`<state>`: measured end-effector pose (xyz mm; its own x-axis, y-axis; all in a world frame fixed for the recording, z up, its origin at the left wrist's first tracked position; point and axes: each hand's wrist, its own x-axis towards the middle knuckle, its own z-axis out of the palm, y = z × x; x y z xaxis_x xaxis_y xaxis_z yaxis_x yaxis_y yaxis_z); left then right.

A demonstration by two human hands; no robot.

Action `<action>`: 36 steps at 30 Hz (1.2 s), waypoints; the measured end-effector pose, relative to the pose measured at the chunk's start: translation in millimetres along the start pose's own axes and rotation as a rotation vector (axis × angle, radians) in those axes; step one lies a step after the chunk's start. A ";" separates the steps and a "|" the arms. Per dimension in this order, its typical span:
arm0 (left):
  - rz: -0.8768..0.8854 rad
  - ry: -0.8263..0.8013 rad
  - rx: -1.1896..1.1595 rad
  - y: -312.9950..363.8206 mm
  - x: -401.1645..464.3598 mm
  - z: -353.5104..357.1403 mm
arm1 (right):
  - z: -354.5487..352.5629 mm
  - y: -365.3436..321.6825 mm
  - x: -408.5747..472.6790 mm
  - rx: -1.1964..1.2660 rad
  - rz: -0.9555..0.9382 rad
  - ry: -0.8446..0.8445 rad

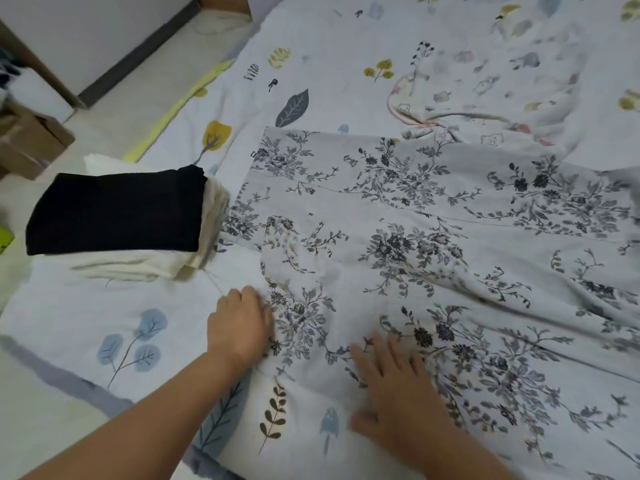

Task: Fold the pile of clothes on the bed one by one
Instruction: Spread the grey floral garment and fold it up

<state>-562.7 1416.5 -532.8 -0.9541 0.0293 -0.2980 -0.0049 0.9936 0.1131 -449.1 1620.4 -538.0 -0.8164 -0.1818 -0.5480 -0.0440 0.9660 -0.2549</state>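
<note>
A white garment with a grey-blue flower print [433,237] lies spread flat across the bed, running from the middle to the right edge. My left hand [239,327] rests at its near left edge, fingers curled onto the cloth there. My right hand [388,386] lies flat and open on the garment's near part, fingers spread. A stack of folded clothes [117,220], black on top and cream below, stands at the bed's left side. A crumpled pale garment with pink trim and small prints [485,98] lies at the back right.
The bed sheet [138,341] is white with leaf and tree prints. Beyond its left edge is a pale floor with cardboard boxes [31,140] and a white wall with a dark skirting.
</note>
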 end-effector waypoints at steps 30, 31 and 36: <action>0.281 0.097 -0.063 18.7 30.3 -9.8 | -27.4 18.1 35.8 0.174 0.415 0.641; 0.271 0.098 -0.047 21.9 43.1 -11.3 | -34.5 25.4 41.3 0.178 0.432 0.695; 0.250 0.055 0.104 13.0 86.4 -16.9 | -69.4 64.3 63.5 0.124 0.516 0.617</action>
<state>-650.2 1430.1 -541.1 -0.9368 0.2714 -0.2207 0.2606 0.9623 0.0774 -543.7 1683.8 -533.9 -0.8882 0.4501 -0.0919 0.4593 0.8663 -0.1963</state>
